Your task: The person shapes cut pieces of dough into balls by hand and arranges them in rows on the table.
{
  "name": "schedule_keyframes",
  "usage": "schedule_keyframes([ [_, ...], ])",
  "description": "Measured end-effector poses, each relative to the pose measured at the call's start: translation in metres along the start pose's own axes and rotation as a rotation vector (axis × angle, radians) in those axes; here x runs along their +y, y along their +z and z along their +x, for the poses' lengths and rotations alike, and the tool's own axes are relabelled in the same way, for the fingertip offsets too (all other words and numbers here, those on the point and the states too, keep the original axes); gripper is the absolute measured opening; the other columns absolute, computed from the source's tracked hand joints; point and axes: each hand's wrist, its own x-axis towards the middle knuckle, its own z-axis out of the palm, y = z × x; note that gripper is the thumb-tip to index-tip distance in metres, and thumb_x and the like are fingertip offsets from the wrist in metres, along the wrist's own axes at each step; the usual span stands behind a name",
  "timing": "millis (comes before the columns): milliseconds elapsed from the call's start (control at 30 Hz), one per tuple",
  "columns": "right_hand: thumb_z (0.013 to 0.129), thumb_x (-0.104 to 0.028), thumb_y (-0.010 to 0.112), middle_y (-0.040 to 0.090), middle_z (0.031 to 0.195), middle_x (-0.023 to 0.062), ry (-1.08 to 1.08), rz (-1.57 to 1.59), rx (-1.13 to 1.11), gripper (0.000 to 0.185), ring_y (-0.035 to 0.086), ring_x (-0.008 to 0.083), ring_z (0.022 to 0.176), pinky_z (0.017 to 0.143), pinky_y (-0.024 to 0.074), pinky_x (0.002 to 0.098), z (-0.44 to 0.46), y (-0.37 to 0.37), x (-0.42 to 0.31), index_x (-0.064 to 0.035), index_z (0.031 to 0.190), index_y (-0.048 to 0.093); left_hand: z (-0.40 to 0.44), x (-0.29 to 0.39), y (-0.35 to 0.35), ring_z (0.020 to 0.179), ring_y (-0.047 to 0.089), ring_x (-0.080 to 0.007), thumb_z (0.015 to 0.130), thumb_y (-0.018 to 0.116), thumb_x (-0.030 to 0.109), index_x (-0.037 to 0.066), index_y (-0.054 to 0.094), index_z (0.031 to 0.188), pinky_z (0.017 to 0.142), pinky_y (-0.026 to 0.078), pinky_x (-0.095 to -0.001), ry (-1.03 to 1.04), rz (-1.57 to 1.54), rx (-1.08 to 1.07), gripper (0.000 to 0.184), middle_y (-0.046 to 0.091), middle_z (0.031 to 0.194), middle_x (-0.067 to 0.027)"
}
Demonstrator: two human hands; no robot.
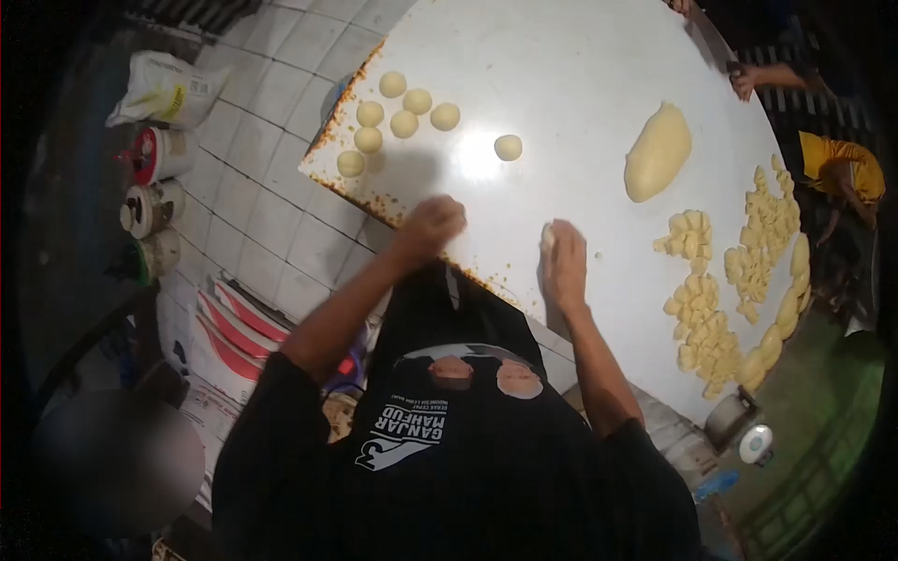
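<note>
My left hand (437, 224) is closed above the white table (561, 56), near its rusty edge; whatever its curled fingers hold, if anything, is hidden. On the table to the right, my right hand (566, 260) has its fingers curled round a small dough piece (548, 236), which shows at the thumb side. Several round dough balls (403, 123) sit at the table's upper left corner. Between that group and the large dough lump (658, 154) lies a single ball (508, 148). Farther right are heaps of small cut dough pieces (697, 323).
Long dough rolls (772, 348) line the right edge, with a metal pot (730, 419) below. Another person's hand (744, 81) touches the far right edge; someone in a yellow top (847, 166) is beyond. Buckets (166, 154) and a white sack (173, 91) stand at left.
</note>
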Motion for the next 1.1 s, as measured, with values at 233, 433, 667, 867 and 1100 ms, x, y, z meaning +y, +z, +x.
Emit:
schedule_keyframes([
  [233,0.093,-0.033,0.084,0.07,0.119,0.0217,0.153,0.106,-0.117,0.062,0.067,0.0371,0.108,0.094,0.051,0.0469,0.161,0.023,-0.1,0.0017,0.137,0.06,0.009,0.01,-0.008,0.123,0.058,-0.0339,0.09,0.075,0.021,0.006,0.07,0.112,0.099,0.05,-0.0461,-0.257,0.182,-0.029,0.027,0.065,0.122,-0.0133],
  [433,0.084,-0.041,0.089,0.068,0.125,0.0155,-0.162,-0.005,0.116,0.059,0.062,0.0365,0.115,0.096,0.0463,0.0496,0.133,0.024,-0.107,-0.0047,0.125,0.067,0.012,-0.039,-0.062,0.112,0.066,-0.0404,0.092,0.066,0.004,-0.005,0.066,0.131,0.101,0.053,-0.0514,-0.052,0.028,0.121,0.04,0.068,0.123,-0.0257],
  [667,0.097,-0.011,0.076,0.071,0.115,0.0152,0.453,0.105,0.291,0.023,0.072,0.0314,0.099,0.088,0.0582,0.0416,-0.019,-0.069,0.004,-0.0034,0.118,0.07,0.072,-0.014,-0.06,0.152,0.043,-0.0455,0.104,0.068,0.026,0.006,0.055,0.157,0.124,0.035,-0.0549,-0.137,0.593,-0.028,0.058,0.05,0.165,-0.0187],
  [867,0.099,-0.024,0.075,0.074,0.129,0.0212,0.519,-0.255,0.321,0.049,0.076,0.041,0.093,0.083,0.0619,0.0446,-0.06,-0.169,0.143,0.0015,0.139,0.06,0.105,0.111,0.039,0.106,0.075,-0.0264,0.106,0.065,0.004,0.001,0.063,0.145,0.089,0.062,-0.0336,-0.305,-0.284,-0.128,0.04,0.073,0.13,-0.02],
  [1100,0.099,-0.011,0.058,0.068,0.099,0.0186,0.477,-0.393,0.096,0.027,0.071,0.0293,0.072,0.066,0.059,0.0418,-0.074,-0.128,0.216,0.0014,0.122,0.064,0.127,0.271,0.163,0.102,0.073,-0.0204,0.116,0.054,0.026,0.004,0.042,0.16,0.08,0.061,-0.0321,-1.073,-1.278,-0.37,0.051,0.069,0.132,-0.0154],
])
